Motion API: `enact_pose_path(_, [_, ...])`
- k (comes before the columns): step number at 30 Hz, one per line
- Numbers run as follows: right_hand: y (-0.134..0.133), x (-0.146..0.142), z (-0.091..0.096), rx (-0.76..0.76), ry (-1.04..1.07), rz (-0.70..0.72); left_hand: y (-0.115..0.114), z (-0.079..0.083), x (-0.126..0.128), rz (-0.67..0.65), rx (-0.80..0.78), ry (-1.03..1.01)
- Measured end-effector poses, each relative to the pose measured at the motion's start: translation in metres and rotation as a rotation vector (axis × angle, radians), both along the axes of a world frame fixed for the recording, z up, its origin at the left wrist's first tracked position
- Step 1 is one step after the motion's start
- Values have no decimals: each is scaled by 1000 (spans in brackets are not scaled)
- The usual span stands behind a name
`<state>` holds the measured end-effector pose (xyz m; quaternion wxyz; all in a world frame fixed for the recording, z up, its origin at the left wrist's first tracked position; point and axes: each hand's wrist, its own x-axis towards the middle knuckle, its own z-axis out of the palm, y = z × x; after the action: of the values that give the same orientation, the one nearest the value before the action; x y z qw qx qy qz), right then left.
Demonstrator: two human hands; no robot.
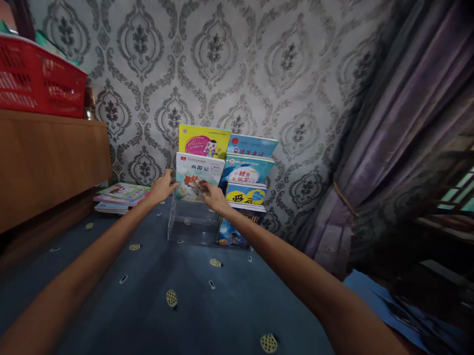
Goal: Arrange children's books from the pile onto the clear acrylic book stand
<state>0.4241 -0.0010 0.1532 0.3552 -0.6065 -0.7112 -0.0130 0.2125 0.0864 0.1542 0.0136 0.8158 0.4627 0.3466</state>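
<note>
A picture book (194, 168) with a white and teal cover and an orange figure stands in a clear acrylic rack (192, 233), in front of a yellow book (203, 140). My right hand (213, 196) rests its fingertips on the lower front of that cover, fingers partly extended. At the left edge of the book and rack is my left hand (163, 187), its fingers apart; I cannot tell whether it touches the book or the rack. The rack's right column holds a light blue book (253, 145), a teal book (248, 170), a yellow-and-blue book (246, 194) and a dark blue book (235, 232).
More books (122, 194) lie stacked flat on the left of the patterned dark blue cloth (147, 298). A wooden cabinet (47, 160) with a red basket (38, 80) on it stands left. Patterned wallpaper rises behind; a purple curtain (371, 130) hangs at right.
</note>
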Motion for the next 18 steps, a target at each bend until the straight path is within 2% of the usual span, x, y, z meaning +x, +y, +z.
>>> enact_pose_path(5, [-3, 3, -10, 49, 17, 65, -11, -20, -6, -65, -10, -10])
enact_pose_path(10, [-16, 0, -31, 41, 67, 93, -21, -58, -21, -58, -37, 72])
enact_pose_path(14, [-44, -16, -71, -16, 113, 210, -13, -89, -40, 17, 4, 153])
enact_pose_path(18, [-78, -41, -124, -146, 203, 320, 7, -107, -62, 152, -9, 232])
